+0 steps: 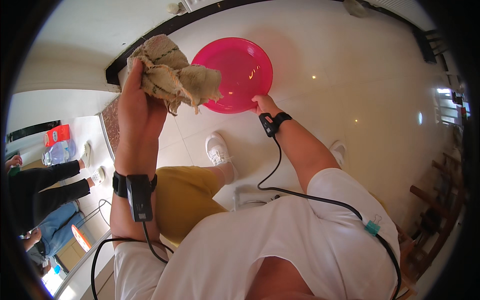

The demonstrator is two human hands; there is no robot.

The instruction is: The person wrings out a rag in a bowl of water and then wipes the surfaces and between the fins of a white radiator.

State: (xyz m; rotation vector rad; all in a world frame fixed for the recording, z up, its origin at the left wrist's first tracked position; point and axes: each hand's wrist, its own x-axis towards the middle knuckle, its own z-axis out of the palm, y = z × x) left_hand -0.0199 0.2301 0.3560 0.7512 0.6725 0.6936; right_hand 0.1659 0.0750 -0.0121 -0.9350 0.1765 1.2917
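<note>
A worn beige cloth [168, 75] with frayed edges and orange and green threads is bunched in my left hand [137, 93], raised at the upper left. My right hand [264, 105] grips the near rim of a round, glossy pink plastic basin [240, 71], whose shallow inside faces me. Part of the cloth overlaps the basin's left side in this view; whether they touch, I cannot tell. Each wrist wears a strapped black device with a cable.
Tiled floor [322, 108] lies below, bordered by a white wall with a dark skirting. Through a doorway at left are two people's legs, a large clear plastic bottle [62, 152] and a red package [57, 135]. Wooden furniture [431, 202] stands at right. A black cable crosses my right arm.
</note>
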